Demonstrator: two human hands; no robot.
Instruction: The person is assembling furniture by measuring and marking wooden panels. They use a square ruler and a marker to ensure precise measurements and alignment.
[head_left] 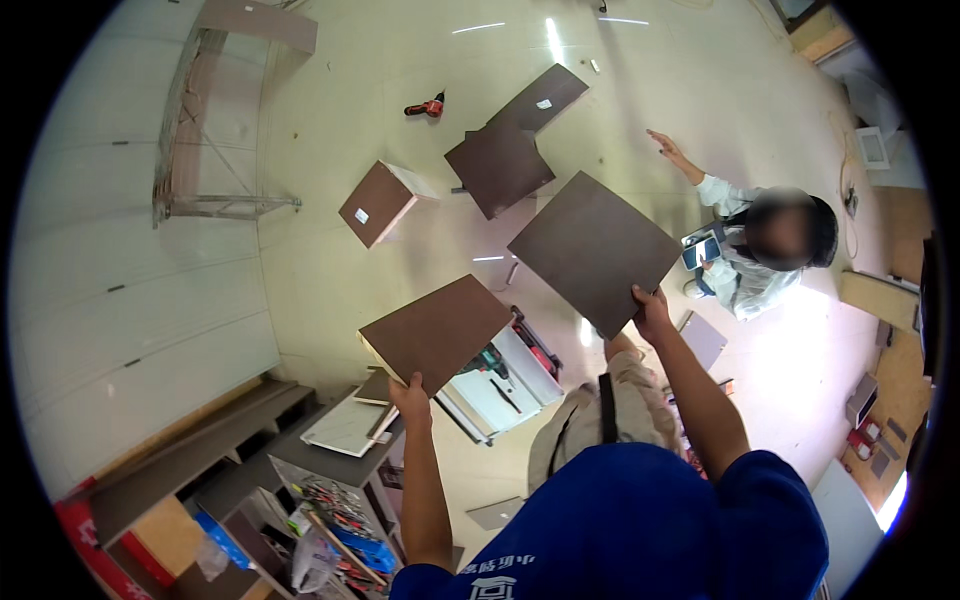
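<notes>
"Grip, left hand (411, 392)?"
"Thumb atop, pinching brown panel (437, 333), 8 o'clock; other fingers mostly hidden."
"Right hand (652, 311)?"
"Likewise, pinching dark panel (594, 252), 2 o'clock, by its 4 o'clock edge."
"Handling note?"
"One-edge grips may let panels twist: press thumbs firm, hold level, clear the co-worker (752, 288), 3 o'clock."

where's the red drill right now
In the head view, the red drill lies on the pale floor, upper left of centre, just left of the dark brown panels and above the brown-faced box.
</notes>
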